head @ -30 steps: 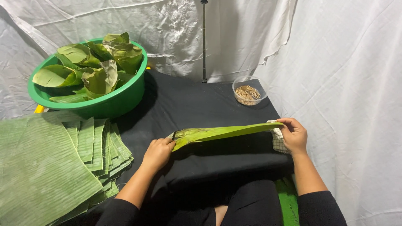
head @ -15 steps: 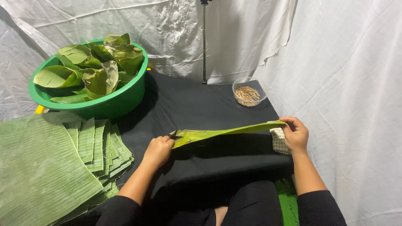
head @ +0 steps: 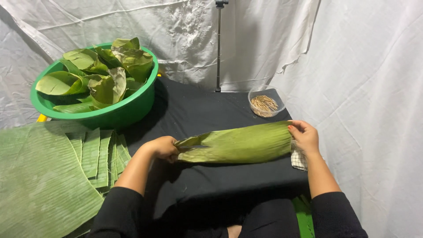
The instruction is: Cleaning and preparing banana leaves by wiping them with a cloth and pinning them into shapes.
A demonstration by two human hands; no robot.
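- No package, label or sign with readable marking stands out; the containers are a round green plastic basin point(head: 105, 115) at the far left of the table and one small clear bowl point(head: 266, 102) at the far right, near the white backdrop.
- The basin holds a heap of folded green leaf pieces point(head: 99, 72); their number cannot be counted, since they overlap.
- The clear bowl holds a bundle of thin pale sticks point(head: 263, 105), too many and too fine to count.
- One long banana leaf strip point(head: 240, 143) is held across the middle of the black tablecloth point(head: 207, 110), lying roughly level, with its left end split and curling.
- The left hand point(head: 162, 147) is closed around the strip's left end, fingers curled over it.
- The right hand point(head: 305, 137) pinches the strip's right end between thumb and fingers, just above a checked cloth point(head: 298, 159) at the table's edge.
- A fanned stack of flat leaf sheets point(head: 94, 154) lies at the left, about six edges showing, beside one broad leaf point(head: 39, 185) in the near left corner.
- One thin dark stand pole point(head: 218, 44) rises behind the table.
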